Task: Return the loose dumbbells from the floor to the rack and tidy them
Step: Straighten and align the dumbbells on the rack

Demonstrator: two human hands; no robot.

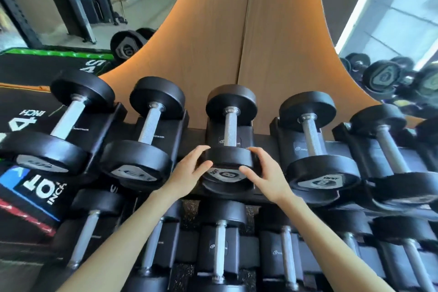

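While both hands clasp its near head, the middle dumbbell (228,158) lies cradled on the top tier of the rack (286,142), near head at the front edge. The left hand (189,173) and right hand (265,173) curl their fingers round opposite sides of that head. Expect a dense, rigid load with grippy rubber ends; the knurled steel handle (229,129) likely gives the surest hold. Its long axis runs front to back, far head toward the wooden wall (225,31).

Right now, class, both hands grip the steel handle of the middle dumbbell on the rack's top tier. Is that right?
Not quite. The head view shows the left hand and right hand gripping the near head of the middle dumbbell, one on each side, not its steel handle. It does sit on the rack's top tier.
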